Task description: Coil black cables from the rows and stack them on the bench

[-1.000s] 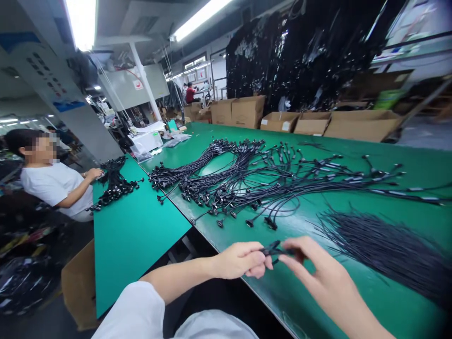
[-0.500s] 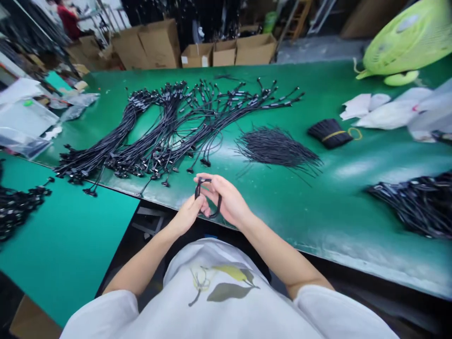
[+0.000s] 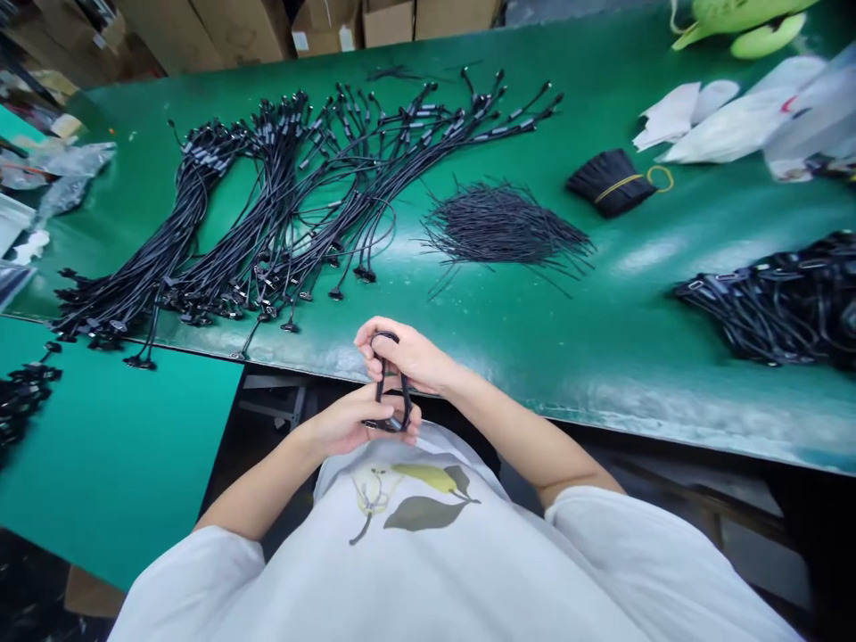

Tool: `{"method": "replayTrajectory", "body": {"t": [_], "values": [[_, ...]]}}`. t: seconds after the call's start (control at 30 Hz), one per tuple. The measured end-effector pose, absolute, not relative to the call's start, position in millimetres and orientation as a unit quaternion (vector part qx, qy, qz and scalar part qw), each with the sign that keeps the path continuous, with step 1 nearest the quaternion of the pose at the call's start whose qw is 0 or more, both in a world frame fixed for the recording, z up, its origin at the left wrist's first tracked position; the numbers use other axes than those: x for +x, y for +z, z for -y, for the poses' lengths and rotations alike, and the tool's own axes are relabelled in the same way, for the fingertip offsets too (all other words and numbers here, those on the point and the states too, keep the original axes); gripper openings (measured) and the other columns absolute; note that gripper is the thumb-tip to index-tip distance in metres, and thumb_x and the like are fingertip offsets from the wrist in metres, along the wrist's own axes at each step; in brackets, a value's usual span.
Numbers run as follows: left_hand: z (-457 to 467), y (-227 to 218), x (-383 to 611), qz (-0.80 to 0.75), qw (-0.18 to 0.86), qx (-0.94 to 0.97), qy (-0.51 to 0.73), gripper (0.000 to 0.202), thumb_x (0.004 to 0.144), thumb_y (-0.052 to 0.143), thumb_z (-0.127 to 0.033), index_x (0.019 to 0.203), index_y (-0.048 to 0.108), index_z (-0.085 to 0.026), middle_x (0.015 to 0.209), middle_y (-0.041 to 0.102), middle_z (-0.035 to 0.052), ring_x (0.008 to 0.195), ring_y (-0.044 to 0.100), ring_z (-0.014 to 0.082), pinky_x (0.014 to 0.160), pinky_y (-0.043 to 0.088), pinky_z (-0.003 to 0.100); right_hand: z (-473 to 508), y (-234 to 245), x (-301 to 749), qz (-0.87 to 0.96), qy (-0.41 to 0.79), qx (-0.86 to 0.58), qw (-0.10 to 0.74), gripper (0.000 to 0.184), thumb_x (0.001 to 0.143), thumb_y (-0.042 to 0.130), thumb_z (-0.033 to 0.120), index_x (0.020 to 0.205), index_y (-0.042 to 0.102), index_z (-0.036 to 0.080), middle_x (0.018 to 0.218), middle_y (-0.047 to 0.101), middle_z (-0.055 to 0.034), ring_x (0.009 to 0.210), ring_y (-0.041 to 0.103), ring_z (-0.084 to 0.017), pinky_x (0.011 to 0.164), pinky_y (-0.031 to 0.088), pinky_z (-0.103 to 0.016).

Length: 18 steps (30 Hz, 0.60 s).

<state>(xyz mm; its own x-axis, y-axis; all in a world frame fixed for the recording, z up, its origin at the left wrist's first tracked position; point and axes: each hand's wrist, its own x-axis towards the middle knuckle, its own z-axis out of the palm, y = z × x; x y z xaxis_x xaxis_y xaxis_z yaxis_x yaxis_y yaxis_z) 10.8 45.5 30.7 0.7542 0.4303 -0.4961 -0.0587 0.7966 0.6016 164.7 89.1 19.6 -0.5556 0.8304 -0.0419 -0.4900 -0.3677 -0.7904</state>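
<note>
A black cable point(image 3: 406, 392), bent into a narrow loop, is held between my two hands just over the front edge of the table. My left hand point(image 3: 354, 417) is closed on the lower end of the loop, near a connector. Around the upper end, the fingers of my right hand point(image 3: 411, 355) are curled. Beyond my hands lies a pile of short black twist ties point(image 3: 505, 225). To the left of it, long black cables point(image 3: 267, 214) with connectors at their ends are spread in several bunches.
A bundle of black ties point(image 3: 610, 183) with a yellow band lies right of the pile. Coiled black cables point(image 3: 776, 303) are heaped at the right. White plastic bags point(image 3: 742, 125) and a green fan point(image 3: 742, 22) stand behind. A lower green table point(image 3: 134, 446) adjoins at left.
The loop has become longer and narrower. My left hand has moved down to its lower end, while my right hand has closed round the top. The view has tilted down.
</note>
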Motion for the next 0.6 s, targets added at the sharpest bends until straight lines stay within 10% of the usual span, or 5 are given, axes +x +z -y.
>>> {"method": "replayTrajectory", "body": {"t": [0.17, 0.33, 0.6], "values": [[-43.5, 26.1, 20.6, -0.384, 0.842, 0.322, 0.201, 0.028, 0.069, 0.061, -0.013, 0.097, 0.063, -0.011, 0.096, 0.061, 0.0079, 0.086, 0.055, 0.0155, 0.074, 0.044, 0.027, -87.0, 22.6, 166.1, 0.393, 0.758, -0.262, 0.450, 0.036, 0.085, 0.062, 0.052, 0.092, 0.052, 0.018, 0.072, 0.054, 0.0030, 0.057, 0.056, -0.009, 0.050, 0.047, -0.020], [-38.4, 7.1, 47.9, -0.434, 0.803, 0.352, 0.204, 0.032, 0.056, 0.064, -0.010, 0.087, 0.058, -0.013, 0.082, 0.058, 0.0009, 0.073, 0.051, 0.0118, 0.073, 0.041, 0.028, -83.0, 28.1, 153.7, 0.331, 0.769, -0.308, 0.453, 0.036, 0.085, 0.061, 0.052, 0.086, 0.050, 0.018, 0.062, 0.040, 0.0083, 0.041, 0.029, -0.001, 0.035, 0.023, -0.012], [-50.4, 21.0, 35.0, -0.347, 0.817, 0.414, 0.201, 0.047, 0.083, 0.060, -0.056, 0.099, 0.056, -0.012, 0.079, 0.052, 0.0027, 0.064, 0.047, 0.0100, 0.054, 0.033, 0.023, -93.7, 37.1, 180.7, 0.258, 0.809, -0.223, 0.479, 0.038, 0.083, 0.065, 0.051, 0.082, 0.048, 0.017, 0.062, 0.029, 0.0093, 0.045, 0.017, -0.001, 0.038, 0.017, -0.012]]}}
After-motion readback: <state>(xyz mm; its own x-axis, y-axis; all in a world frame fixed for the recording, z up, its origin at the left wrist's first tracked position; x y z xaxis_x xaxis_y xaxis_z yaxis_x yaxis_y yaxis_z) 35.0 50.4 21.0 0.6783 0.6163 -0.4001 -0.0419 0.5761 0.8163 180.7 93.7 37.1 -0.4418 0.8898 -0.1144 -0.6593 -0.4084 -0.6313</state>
